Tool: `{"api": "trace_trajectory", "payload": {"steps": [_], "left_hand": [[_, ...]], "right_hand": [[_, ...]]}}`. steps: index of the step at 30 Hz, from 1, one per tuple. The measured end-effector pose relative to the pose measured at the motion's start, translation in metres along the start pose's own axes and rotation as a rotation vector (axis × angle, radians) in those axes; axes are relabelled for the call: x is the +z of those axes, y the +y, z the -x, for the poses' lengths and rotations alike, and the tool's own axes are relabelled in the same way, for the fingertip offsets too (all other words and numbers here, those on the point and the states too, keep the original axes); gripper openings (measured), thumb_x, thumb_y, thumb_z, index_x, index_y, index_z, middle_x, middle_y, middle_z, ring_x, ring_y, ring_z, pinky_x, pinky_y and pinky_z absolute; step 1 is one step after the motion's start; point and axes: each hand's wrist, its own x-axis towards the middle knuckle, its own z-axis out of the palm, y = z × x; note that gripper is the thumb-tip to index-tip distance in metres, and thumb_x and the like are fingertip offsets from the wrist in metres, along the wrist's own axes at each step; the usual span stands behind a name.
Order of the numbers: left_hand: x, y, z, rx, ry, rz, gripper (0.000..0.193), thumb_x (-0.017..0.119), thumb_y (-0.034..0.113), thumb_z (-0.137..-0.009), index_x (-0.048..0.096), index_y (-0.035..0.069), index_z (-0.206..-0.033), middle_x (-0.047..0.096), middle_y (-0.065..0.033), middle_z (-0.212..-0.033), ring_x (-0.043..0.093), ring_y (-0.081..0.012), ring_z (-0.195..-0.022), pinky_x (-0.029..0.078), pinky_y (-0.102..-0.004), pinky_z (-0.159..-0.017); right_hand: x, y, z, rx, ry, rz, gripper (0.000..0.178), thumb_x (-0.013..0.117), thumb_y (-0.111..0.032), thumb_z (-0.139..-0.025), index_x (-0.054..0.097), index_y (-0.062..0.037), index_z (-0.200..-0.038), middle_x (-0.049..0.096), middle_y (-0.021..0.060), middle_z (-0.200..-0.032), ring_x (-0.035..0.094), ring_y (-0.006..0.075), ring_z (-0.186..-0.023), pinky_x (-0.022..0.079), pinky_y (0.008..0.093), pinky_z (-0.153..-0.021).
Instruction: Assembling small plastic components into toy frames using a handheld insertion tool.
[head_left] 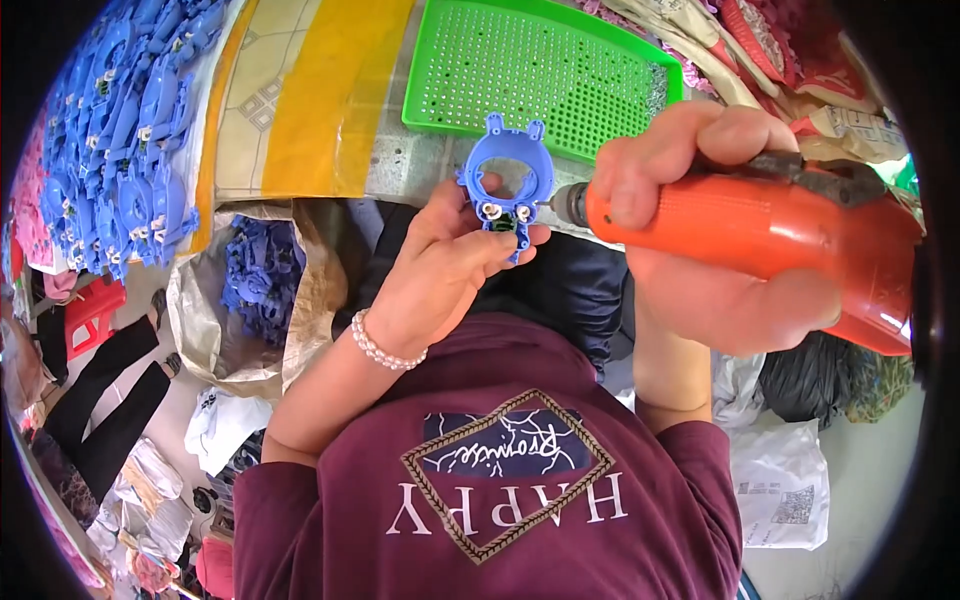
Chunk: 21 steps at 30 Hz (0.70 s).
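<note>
A blue plastic housing (540,180) with a round opening and two small ears is pinched in my left hand (445,255), above my lap at the table's edge. White and metal bits and a small dark green part sit in its narrow lower end. My right hand (690,150) is wrapped around an orange power screwdriver (740,220), held sideways with its dark nose pointing left. The tip of the tool is at the right side of the housing; whether it touches a screw I cannot tell.
A green perforated tray (490,60) with small metal screws (657,90) in its right end lies on the table (290,95). Many blue housings (130,150) are piled at the left. Below them stands an open sack (205,320) of blue parts. Packed bags (770,50) crowd the far right.
</note>
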Motion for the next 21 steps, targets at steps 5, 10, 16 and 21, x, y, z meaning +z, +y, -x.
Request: {"api": "trace_trajectory", "payload": {"steps": [5, 10, 16, 21], "left_hand": [[0.002, -0.001, 0.000, 0.010, -0.033, 0.041, 0.039, 0.049, -0.008, -0.082, 0.041, 0.005, -0.118, 0.056, -0.0110, -0.110, 0.061, -0.0216, -0.098, 0.050, -0.0338, -0.082], [0.002, -0.002, 0.002, 0.010, -0.017, 0.013, 0.041, 0.049, -0.008, -0.082, 0.040, 0.005, -0.120, 0.056, -0.0111, -0.111, 0.061, -0.0226, -0.099, 0.050, -0.0342, -0.083], [0.004, -0.005, 0.002, 0.032, -0.001, 0.010, 0.041, 0.050, -0.008, -0.082, 0.041, 0.004, -0.121, 0.056, -0.0107, -0.113, 0.061, -0.0229, -0.099, 0.051, -0.0341, -0.083], [0.004, -0.006, 0.002, 0.038, 0.004, 0.013, 0.041, 0.049, -0.008, -0.082, 0.042, 0.004, -0.121, 0.057, -0.0106, -0.113, 0.061, -0.0227, -0.099, 0.051, -0.0342, -0.083]], "right_hand": [[0.014, -0.001, 0.009, 0.112, 0.185, 0.059, 0.083, 0.051, -0.078, -0.072, 0.047, -0.0096, -0.120, 0.051, 0.0082, -0.097, 0.054, 0.0180, -0.077, 0.043, 0.0349, -0.066], [0.019, 0.008, 0.024, 0.223, 0.362, 0.108, 0.083, 0.053, -0.078, -0.071, 0.048, -0.0094, -0.117, 0.053, 0.0089, -0.097, 0.055, 0.0186, -0.076, 0.045, 0.0362, -0.067], [0.019, 0.009, 0.026, 0.207, 0.348, 0.117, 0.082, 0.053, -0.077, -0.071, 0.048, -0.0088, -0.116, 0.052, 0.0094, -0.097, 0.055, 0.0189, -0.075, 0.045, 0.0365, -0.066], [0.017, 0.012, 0.027, 0.190, 0.328, 0.126, 0.080, 0.054, -0.076, -0.072, 0.048, -0.0083, -0.115, 0.052, 0.0100, -0.096, 0.055, 0.0192, -0.074, 0.045, 0.0369, -0.066]]}}
